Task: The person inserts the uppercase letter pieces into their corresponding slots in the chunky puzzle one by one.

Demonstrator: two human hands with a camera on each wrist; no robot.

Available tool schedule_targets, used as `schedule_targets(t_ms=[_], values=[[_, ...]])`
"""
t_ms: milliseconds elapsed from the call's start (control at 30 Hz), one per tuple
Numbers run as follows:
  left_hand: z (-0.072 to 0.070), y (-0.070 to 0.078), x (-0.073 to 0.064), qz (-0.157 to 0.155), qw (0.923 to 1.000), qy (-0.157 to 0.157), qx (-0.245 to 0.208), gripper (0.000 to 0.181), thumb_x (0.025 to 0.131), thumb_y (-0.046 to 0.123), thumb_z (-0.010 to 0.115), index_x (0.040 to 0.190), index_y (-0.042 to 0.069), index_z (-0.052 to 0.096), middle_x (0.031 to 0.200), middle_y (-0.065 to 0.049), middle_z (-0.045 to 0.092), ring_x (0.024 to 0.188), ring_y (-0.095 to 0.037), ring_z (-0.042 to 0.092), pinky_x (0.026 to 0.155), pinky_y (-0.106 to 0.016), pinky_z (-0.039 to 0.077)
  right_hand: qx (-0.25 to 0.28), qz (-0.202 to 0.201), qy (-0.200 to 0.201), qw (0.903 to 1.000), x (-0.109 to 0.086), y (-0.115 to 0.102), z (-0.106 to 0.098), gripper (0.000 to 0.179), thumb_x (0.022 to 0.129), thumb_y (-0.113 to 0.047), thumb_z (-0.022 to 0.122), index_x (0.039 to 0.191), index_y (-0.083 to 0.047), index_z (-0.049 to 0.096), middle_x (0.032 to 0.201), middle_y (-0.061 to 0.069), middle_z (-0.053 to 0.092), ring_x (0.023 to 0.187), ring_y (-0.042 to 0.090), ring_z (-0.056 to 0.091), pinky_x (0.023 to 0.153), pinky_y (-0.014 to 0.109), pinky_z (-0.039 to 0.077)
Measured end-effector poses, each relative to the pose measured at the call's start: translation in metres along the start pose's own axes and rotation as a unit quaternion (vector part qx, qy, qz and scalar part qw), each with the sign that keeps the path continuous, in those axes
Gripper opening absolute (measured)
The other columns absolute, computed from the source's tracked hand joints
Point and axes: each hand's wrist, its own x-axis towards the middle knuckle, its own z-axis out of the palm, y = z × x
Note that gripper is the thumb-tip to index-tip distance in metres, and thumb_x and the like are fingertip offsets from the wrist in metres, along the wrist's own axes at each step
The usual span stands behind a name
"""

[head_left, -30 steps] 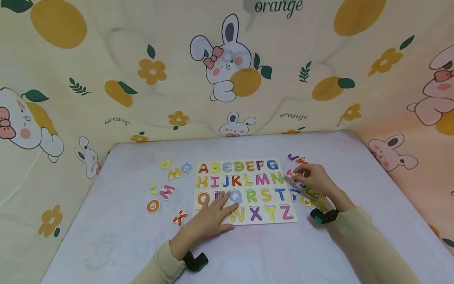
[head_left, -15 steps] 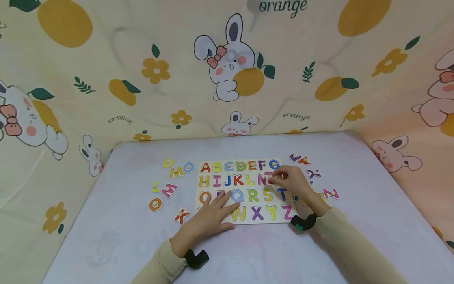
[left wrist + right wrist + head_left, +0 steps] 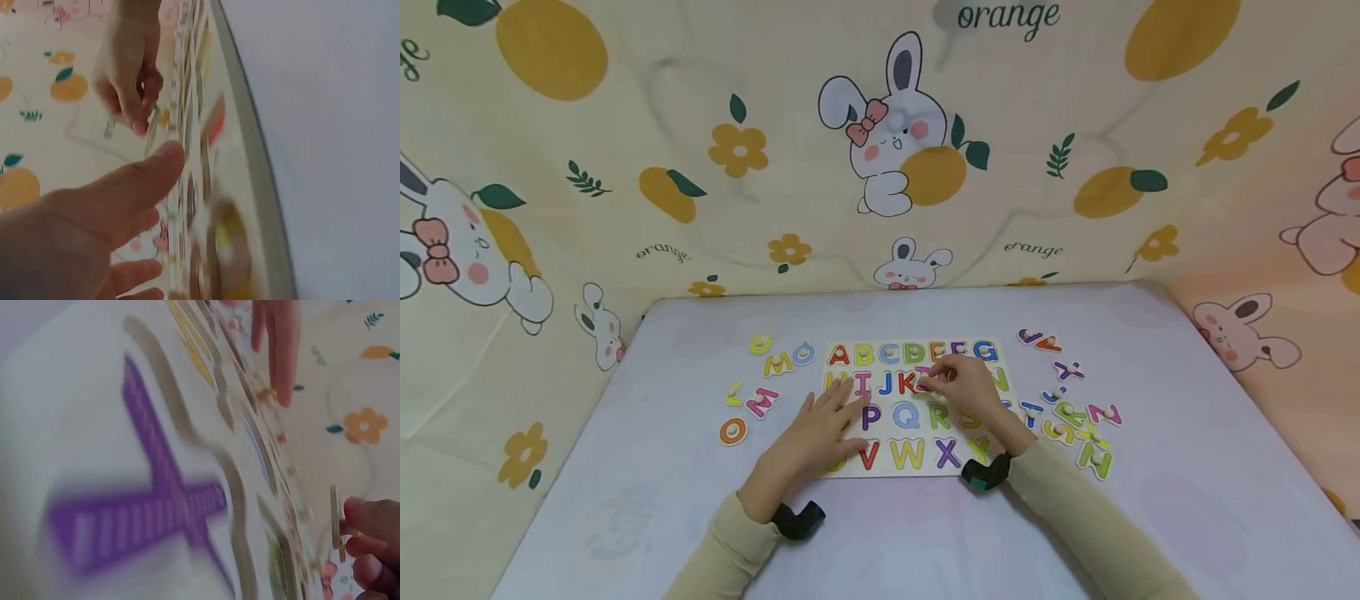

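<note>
A white wooden alphabet board (image 3: 887, 435) lies on the table in the head view, with coloured letter shapes in rows. Knobbed letters fill its top row. My right hand (image 3: 966, 387) hovers over the board's second row and pinches a thin pink letter piece (image 3: 922, 373); which letter cannot be made out. In the right wrist view, that wooden piece (image 3: 335, 515) stands edge-on at the fingertips. My left hand (image 3: 816, 429) is over the board's left side, fingers spread. In the left wrist view its thumb (image 3: 150, 169) is extended and it holds nothing.
Loose knobbed letters lie left of the board, among them an orange O (image 3: 733, 431) and a pink M (image 3: 762, 402). More are clustered on the right, including a green N (image 3: 1094, 459) and a pink one (image 3: 1105, 414). A patterned cloth (image 3: 820, 192) hangs behind the table.
My right hand has carried the pink piece from the right-hand cluster leftward over the board. My left hand has shifted left and up the board, uncovering the P and V.
</note>
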Motion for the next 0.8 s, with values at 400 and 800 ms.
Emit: schedule_targets(t_ms=[400,800], values=[[-0.007,-0.023,0.002,-0.063,0.9976,-0.023,-0.018,0.081,0.084,0.045,0.069,0.151,0.017,0.033,0.164,-0.012,0.016,0.152,-0.034,0.017,0.118,-0.066,0.015,0.002,0.012,-0.037,0.9992,0.016,-0.036,0.039,0.021,0.08,-0.032,0.077,0.075,-0.013,0.071,0.064,-0.001,0.057,0.06,0.009,0.044,0.054,0.018,0.03],[-0.007,-0.026,0.002,-0.052,0.9977,-0.038,-0.019,0.077,0.086,0.047,0.067,0.15,0.015,0.036,0.164,-0.013,0.016,0.151,-0.036,0.017,0.117,-0.066,0.018,-0.002,0.011,-0.038,0.9992,0.031,-0.063,0.06,0.022,0.08,-0.031,0.078,0.074,-0.01,0.073,0.07,0.004,0.067,0.058,0.007,0.048,0.05,0.017,0.033]])
